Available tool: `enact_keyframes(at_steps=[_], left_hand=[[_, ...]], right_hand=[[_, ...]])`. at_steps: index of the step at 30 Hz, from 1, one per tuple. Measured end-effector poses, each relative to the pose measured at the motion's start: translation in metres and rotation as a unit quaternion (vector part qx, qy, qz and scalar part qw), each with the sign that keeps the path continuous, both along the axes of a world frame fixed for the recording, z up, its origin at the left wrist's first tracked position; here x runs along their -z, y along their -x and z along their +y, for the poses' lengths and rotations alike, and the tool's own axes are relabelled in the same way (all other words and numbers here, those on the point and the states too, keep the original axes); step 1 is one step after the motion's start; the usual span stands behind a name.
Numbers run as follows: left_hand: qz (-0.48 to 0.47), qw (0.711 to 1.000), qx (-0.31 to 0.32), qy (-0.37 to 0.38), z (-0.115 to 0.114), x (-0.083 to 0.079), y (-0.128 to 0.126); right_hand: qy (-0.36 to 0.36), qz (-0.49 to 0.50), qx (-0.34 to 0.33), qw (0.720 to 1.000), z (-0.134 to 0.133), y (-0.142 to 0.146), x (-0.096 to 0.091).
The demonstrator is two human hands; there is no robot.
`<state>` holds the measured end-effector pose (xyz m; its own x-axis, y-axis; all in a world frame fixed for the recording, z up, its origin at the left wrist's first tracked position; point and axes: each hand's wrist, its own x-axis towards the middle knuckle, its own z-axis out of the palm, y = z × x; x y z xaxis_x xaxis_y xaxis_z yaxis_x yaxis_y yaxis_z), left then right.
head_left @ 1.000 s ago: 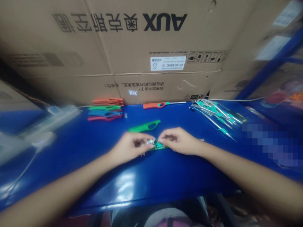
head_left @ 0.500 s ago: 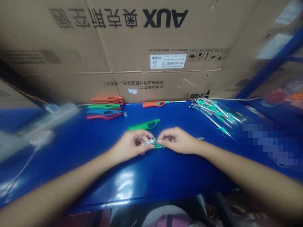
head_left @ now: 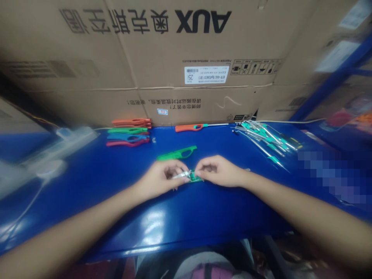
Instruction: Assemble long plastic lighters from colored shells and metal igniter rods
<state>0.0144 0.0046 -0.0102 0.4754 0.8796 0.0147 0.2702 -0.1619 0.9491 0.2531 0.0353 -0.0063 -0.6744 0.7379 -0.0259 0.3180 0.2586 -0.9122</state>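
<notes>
The grip of the left hand (head_left: pixel 158 177) is closed on a clear, silvery piece (head_left: pixel 181 175), pinched between thumb and fingers. The right hand (head_left: pixel 219 170) has its thumb and fingertips drawn together at a small green part (head_left: pixel 197 179) just beside that piece; whether they pinch it or only touch it, I cannot tell. Both pieces sit between the hands, low over the blue bench (head_left: pixel 186 217).

Little has changed over the last second: the left hand has stayed put with its piece, while the right has shifted very slightly up and away, leaving a bit more of the green part showing. I take that as a small adjustment, with the close fingerwork unfinished. A green handle shell (head_left: pixel 171 155) lies just beyond the left hand, and the orange lighter (head_left: pixel 186 128) rests farther back.
</notes>
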Motion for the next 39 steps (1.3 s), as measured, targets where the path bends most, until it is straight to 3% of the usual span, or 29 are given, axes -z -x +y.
enact_keyframes(at_steps=[39], left_hand=[[0.024,0.999,-0.025,-0.028,-0.0031,0.0070,-0.0018]], right_hand=[[-0.053,0.004,-0.014,0.998,-0.0008,0.0021,0.0019]])
